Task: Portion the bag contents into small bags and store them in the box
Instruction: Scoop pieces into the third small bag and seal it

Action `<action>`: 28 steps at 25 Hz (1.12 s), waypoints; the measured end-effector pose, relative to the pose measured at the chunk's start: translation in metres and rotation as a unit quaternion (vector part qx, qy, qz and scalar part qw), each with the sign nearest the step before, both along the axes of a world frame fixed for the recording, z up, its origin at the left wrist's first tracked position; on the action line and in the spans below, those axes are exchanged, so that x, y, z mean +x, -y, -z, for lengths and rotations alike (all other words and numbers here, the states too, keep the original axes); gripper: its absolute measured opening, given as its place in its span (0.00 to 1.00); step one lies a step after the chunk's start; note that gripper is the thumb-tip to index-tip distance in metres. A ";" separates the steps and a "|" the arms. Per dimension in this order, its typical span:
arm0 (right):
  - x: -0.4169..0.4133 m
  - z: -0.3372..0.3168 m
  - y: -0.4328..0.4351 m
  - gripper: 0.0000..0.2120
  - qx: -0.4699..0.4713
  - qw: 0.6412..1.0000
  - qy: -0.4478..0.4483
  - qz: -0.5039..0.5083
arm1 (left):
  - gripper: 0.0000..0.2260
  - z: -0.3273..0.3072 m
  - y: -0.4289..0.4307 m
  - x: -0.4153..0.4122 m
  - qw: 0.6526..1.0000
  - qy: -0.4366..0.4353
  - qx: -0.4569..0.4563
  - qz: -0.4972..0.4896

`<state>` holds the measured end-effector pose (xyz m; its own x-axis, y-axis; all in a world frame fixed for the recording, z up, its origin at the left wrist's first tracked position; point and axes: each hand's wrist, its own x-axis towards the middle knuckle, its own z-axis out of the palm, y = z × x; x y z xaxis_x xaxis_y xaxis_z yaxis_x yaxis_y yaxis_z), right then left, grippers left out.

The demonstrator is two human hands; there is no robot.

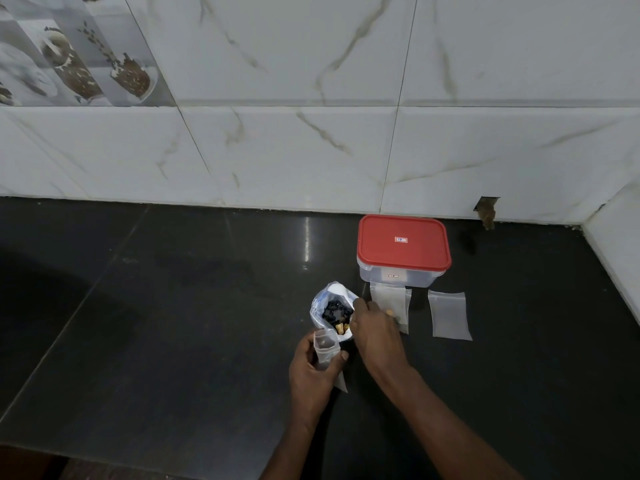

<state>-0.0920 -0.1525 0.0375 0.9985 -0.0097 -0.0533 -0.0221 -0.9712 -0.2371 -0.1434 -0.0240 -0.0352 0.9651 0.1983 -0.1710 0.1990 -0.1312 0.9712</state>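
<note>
An open white pouch (330, 299) stands on the dark counter, showing dark pieces and a few tan ones inside. My left hand (311, 372) grips a small clear zip bag (325, 348), mouth up, just in front of the pouch. My right hand (374, 332) is at the pouch's right rim, fingers curled at the opening; what they hold is hidden. A clear plastic box with a red lid (403, 242), shut, stands behind. Two more small clear bags lie flat before the box: one (389, 301) partly under my right hand, one (448, 315) further right.
The black stone counter (173, 306) runs to a white marble-tiled wall (311, 150) at the back and a side wall on the right. A small hole with brown debris (486, 211) sits at the wall base behind the box.
</note>
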 end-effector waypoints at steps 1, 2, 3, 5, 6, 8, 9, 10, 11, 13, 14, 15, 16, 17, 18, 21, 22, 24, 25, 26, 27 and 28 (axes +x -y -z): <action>-0.002 0.002 -0.001 0.12 0.012 1.000 0.000 0.003 | 0.19 0.000 0.000 0.000 1.000 -0.001 -0.006 0.005; -0.006 0.003 -0.003 0.10 0.019 1.000 0.003 0.006 | 0.19 0.001 0.000 0.001 1.000 -0.001 -0.012 0.010; -0.010 0.005 -0.006 0.09 0.023 1.000 0.002 0.007 | 0.19 0.001 0.000 0.001 1.000 -0.001 -0.014 0.015; -0.014 0.010 -0.010 0.12 0.011 0.999 -0.038 -0.005 | 0.19 -0.001 0.001 0.001 1.000 0.002 -0.017 0.022; -0.015 0.012 -0.011 0.15 0.009 0.998 -0.055 -0.006 | 0.18 -0.001 0.002 0.000 1.000 0.001 -0.020 0.023; -0.016 0.013 -0.011 0.19 -0.001 0.998 -0.066 -0.013 | 0.17 0.000 0.003 0.000 0.999 0.000 -0.027 0.022; -0.014 0.015 -0.011 0.21 -0.007 0.998 -0.058 -0.026 | 0.17 0.000 0.003 0.000 0.999 0.001 -0.031 0.023; -0.012 0.016 -0.011 0.23 -0.013 0.998 -0.047 -0.039 | 0.17 0.000 0.003 0.000 0.999 0.002 -0.035 0.026; -0.011 0.013 -0.011 0.24 -0.023 0.997 -0.042 -0.054 | 0.17 0.000 0.003 0.000 0.999 0.002 -0.038 0.029; -0.009 0.010 -0.009 0.22 -0.046 0.994 -0.049 -0.090 | 0.19 0.000 0.003 -0.001 0.999 0.005 -0.042 0.033; -0.008 0.008 -0.008 0.19 -0.042 0.992 -0.050 -0.108 | 0.21 -0.001 0.002 -0.001 0.998 0.008 -0.044 0.032; -0.005 0.011 -0.006 0.15 -0.046 0.990 -0.039 -0.125 | 0.22 0.000 0.002 -0.001 0.998 0.007 -0.047 0.032; -0.001 0.013 -0.005 0.13 -0.033 0.990 -0.029 -0.133 | 0.22 0.001 0.002 0.000 0.998 0.005 -0.045 0.037; 0.002 0.013 -0.005 0.12 -0.014 0.992 -0.026 -0.126 | 0.21 0.003 0.002 0.000 0.998 0.002 -0.041 0.042; 0.005 0.012 -0.006 0.10 0.007 0.993 -0.030 -0.113 | 0.21 0.003 0.002 0.000 0.998 0.000 -0.034 0.046; 0.014 0.009 -0.002 0.09 0.116 0.992 -0.038 -0.027 | 0.20 0.005 0.002 0.001 0.998 -0.002 -0.024 0.051; 0.017 0.010 0.003 0.08 0.169 0.985 -0.042 0.013 | 0.20 0.005 0.002 0.000 0.998 -0.005 -0.020 0.053; 0.021 0.011 0.013 0.08 0.270 0.957 -0.055 0.086 | 0.20 0.003 0.002 0.000 0.998 -0.009 -0.012 0.055; 0.021 0.010 0.017 0.09 0.311 0.941 -0.068 0.116 | 0.19 0.002 0.002 0.000 0.999 -0.006 -0.009 0.053; 0.021 0.009 0.021 0.08 0.349 0.923 -0.079 0.141 | 0.19 0.000 0.003 0.000 0.999 -0.002 -0.004 0.049; 0.019 0.007 0.024 0.08 0.389 0.903 -0.085 0.161 | 0.19 -0.002 0.004 -0.001 0.999 0.002 0.001 0.044; 0.018 0.004 0.026 0.08 0.425 0.884 -0.086 0.174 | 0.19 -0.004 0.003 -0.001 0.999 0.004 0.008 0.037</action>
<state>-0.0737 -0.1789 0.0330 0.9195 -0.1987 -0.3391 -0.3909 -0.3717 -0.8421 -0.1440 -0.0272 -0.0309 0.9785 0.1294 -0.1603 0.1803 -0.1616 0.9702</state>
